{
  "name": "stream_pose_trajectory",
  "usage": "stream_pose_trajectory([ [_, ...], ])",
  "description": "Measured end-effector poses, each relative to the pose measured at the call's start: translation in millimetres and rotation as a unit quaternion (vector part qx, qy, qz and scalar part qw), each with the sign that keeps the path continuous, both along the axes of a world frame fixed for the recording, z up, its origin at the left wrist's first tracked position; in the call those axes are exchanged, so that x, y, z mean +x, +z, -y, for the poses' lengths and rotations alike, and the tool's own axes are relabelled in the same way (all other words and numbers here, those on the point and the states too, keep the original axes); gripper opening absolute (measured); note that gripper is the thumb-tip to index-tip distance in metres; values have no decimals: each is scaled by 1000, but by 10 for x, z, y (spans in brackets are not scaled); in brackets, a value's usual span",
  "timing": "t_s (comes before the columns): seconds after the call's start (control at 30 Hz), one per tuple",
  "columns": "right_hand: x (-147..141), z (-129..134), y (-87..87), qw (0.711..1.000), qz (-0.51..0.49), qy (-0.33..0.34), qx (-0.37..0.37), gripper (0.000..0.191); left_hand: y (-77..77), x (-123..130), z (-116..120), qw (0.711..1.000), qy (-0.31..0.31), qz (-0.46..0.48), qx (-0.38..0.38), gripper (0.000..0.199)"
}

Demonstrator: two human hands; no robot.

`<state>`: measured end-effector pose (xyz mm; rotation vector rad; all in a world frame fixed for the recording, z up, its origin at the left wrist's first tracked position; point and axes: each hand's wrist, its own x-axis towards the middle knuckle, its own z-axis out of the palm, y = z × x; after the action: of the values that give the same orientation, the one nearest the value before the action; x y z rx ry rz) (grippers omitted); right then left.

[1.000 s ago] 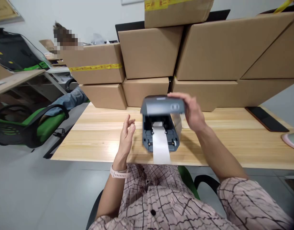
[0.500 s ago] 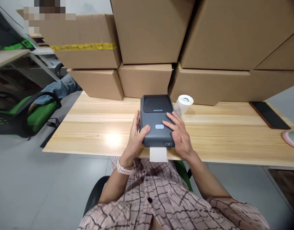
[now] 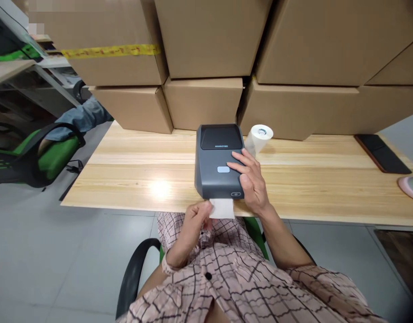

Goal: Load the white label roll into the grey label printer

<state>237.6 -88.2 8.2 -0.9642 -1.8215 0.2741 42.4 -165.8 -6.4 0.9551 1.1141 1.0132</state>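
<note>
A dark grey label printer [image 3: 216,163] with a pale blue button sits near the front edge of the wooden table. From its front slot a white label strip [image 3: 223,209] sticks out over the table edge. My left hand [image 3: 195,220] is at the strip's left edge, closed with thumb and fingertips pinching its corner. Against the printer's right side lies my right hand [image 3: 252,181], its fingers spread onto the top beside the button. Just behind that hand, a roll of white labels [image 3: 260,137] stands on the table.
Cardboard boxes [image 3: 206,105] are stacked along the table's back. A dark phone-like slab [image 3: 383,154] lies at the right, near a pink-rimmed object [image 3: 410,190]. At the left, a person's denim-clad leg [image 3: 78,116] rests by a green chair [image 3: 60,154].
My left hand has let go of the printer's left side and moved down to the label strip. My right hand stays on the printer. The view has tilted slightly.
</note>
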Motion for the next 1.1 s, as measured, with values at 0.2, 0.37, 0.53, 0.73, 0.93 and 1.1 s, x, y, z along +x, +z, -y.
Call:
stream_pose_trajectory([
  [0.2, 42, 5, 50, 999, 44, -11, -4, 35, 131, 0, -87, 995, -72, 39, -63, 52],
  [0.37, 148, 11, 274, 981, 192, 4, -12, 41, -25, -96, -25, 996, -60, -68, 11, 52],
  [0.53, 164, -54, 459, 960, 277, 28, -3, 39, -105, -201, -40, 977, 110, -109, 149, 46],
  [0.73, 139, 84, 206, 980, 197, -5, -23, 43, -37, -173, -237, 944, 146, -158, 252, 50],
  [0.93, 218, 286, 47, 993, 42, -58, -91, 74, 209, -103, -367, 959, 61, -125, 248, 53],
  [1.1, 213, -102, 351, 997, 52, -34, -52, 75, 289, -122, -883, 924, 182, -136, 308, 46],
])
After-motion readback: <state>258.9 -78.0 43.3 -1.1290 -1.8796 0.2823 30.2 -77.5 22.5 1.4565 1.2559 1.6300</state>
